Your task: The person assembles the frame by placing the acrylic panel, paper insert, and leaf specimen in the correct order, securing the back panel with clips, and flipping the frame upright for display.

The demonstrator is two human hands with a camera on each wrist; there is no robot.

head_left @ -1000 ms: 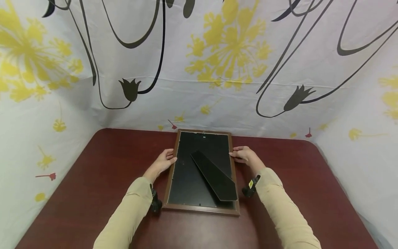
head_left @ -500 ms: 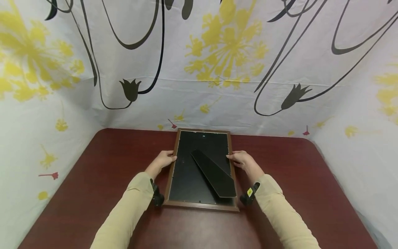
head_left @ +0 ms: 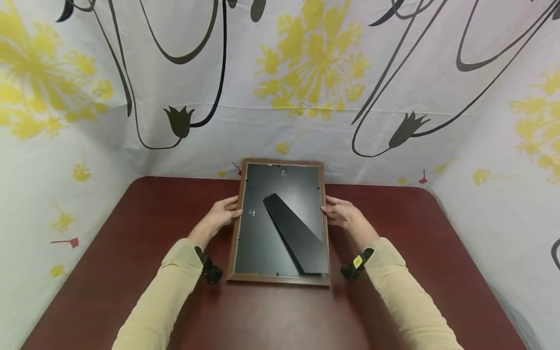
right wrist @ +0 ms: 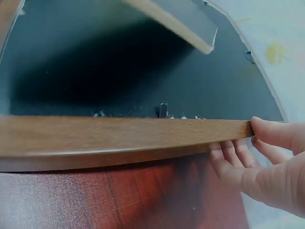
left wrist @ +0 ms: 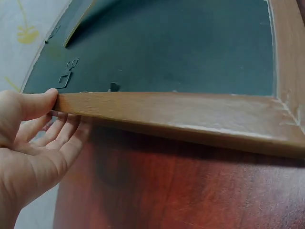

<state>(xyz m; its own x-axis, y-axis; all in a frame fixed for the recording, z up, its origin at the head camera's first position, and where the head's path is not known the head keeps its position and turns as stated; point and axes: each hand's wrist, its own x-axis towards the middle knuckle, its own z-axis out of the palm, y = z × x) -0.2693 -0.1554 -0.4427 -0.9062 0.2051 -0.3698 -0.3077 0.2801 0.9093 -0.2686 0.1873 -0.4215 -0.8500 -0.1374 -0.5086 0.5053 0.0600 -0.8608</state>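
A picture frame (head_left: 258, 243) with a brown wooden border shows its black back, its far end tilted up off the table. Across that back slants a black easel stand (head_left: 293, 233). My left hand (head_left: 218, 216) grips the left border, thumb on top and fingers curled beneath, as the left wrist view shows. On the opposite side my right hand (head_left: 347, 216) pinches the right border the same way, fingertips under the wood in the right wrist view. Small metal hangers (left wrist: 66, 78) and a bent tab (right wrist: 163, 110) sit on the backing. The frame's front face is hidden.
The dark red table (head_left: 153, 253) spreads around the frame on all sides. Behind it and at both sides hangs a white cloth (head_left: 245, 131) with yellow and grey flower prints. A black camera (head_left: 212, 272) is strapped to each wrist.
The frame's far edge has risen, so its back now tilts toward me and shines lighter, with the metal hangers visible. Both hands keep hold of the sides. The head view shifts slightly.
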